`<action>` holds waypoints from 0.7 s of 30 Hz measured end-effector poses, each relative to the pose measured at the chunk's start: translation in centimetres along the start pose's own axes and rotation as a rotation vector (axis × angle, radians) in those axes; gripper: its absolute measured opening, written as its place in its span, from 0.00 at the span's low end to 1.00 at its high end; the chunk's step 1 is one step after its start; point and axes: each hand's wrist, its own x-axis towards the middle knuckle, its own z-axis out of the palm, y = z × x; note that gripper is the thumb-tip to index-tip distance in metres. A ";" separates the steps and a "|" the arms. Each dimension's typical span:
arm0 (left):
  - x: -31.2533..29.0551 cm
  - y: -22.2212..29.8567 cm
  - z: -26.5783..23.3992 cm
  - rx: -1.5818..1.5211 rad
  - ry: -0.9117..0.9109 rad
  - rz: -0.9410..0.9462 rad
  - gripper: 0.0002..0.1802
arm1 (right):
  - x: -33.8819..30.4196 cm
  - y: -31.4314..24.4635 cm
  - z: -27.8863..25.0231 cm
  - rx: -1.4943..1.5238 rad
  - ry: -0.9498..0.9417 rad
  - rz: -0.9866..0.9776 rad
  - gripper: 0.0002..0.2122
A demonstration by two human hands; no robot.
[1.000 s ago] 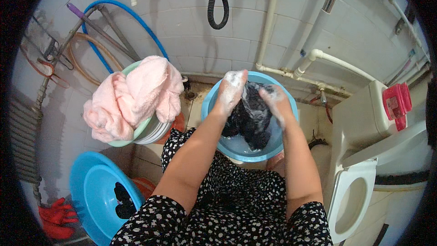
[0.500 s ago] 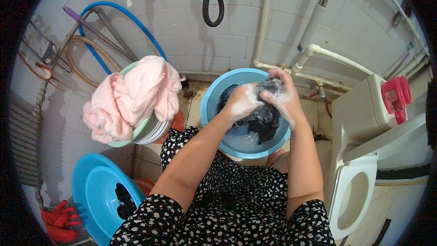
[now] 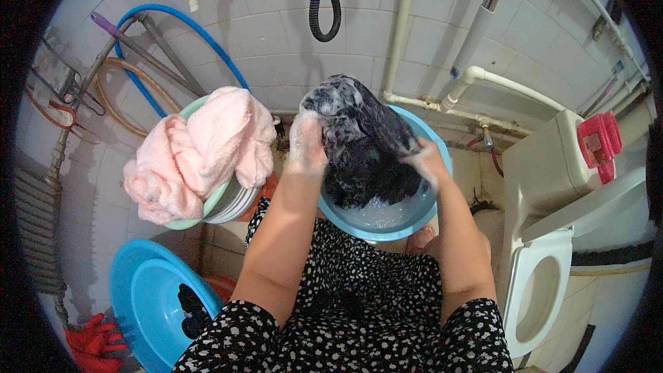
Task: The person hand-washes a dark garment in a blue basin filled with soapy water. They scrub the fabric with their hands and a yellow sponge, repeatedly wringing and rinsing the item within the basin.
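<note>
A black soapy garment (image 3: 369, 138) is spread between my two hands, lifted partly out of a light blue basin (image 3: 376, 229). White suds streak its upper part, and its lower part hangs down into the basin over foamy water (image 3: 387, 213). My left hand (image 3: 307, 141) grips the garment's left side, with foam on the fingers and wrist. On the right side, my right hand (image 3: 425, 162) pinches the cloth near the basin's rim. The fingertips of both hands are partly hidden by the fabric.
To the left, a pink fluffy towel (image 3: 207, 152) lies heaped on a pale green basin (image 3: 183, 224). Below it stands a blue basin (image 3: 141, 290) with dark cloth inside. Red gloves (image 3: 93, 342) are at the lower left. A toilet (image 3: 511, 290) stands right; pipes (image 3: 397, 34) run along the wall.
My hands have moved apart and raised the garment, which was bunched between them low in the basin. It is now opened out. My left hand has shifted left, past the basin's rim.
</note>
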 end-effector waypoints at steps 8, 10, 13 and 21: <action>1.5 -2.0 -7.8 0.414 0.052 -0.140 0.11 | -0.4 -2.6 0.3 0.670 0.490 -0.413 0.20; 0.6 -2.6 -3.9 0.117 0.001 -0.422 0.15 | -2.2 -5.1 0.8 0.533 0.479 -0.522 0.23; -0.1 -3.5 -0.5 -0.019 -0.028 -0.509 0.20 | -3.8 -6.7 3.1 0.261 0.451 -0.713 0.29; -1.2 -6.2 -2.2 -0.099 0.064 -0.330 0.17 | -6.4 -9.1 6.1 -0.337 0.295 -1.004 0.26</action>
